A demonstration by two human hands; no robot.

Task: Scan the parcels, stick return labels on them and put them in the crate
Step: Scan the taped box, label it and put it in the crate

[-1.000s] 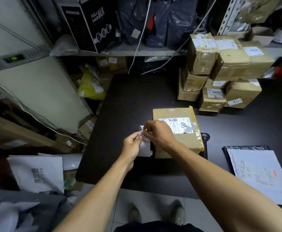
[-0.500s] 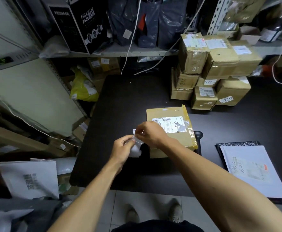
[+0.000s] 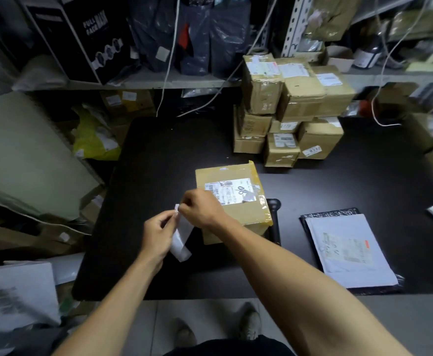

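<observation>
White return label (image 3: 180,238) hangs pinched between left hand (image 3: 156,233) and right hand (image 3: 202,210) fingers, over the black worktop (image 3: 164,155) beside a parcel (image 3: 232,199) scrawled "90"; one stacked box (image 3: 319,141) reads "0332".

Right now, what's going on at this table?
A person stands at a black table, peeling a white label strip. Both hands pinch its top end: the left hand holds the hanging strip, the right hand pulls at the corner. A taped cardboard parcel lies just behind the hands, with no new label on it yet. More parcels are stacked at the back.
</observation>
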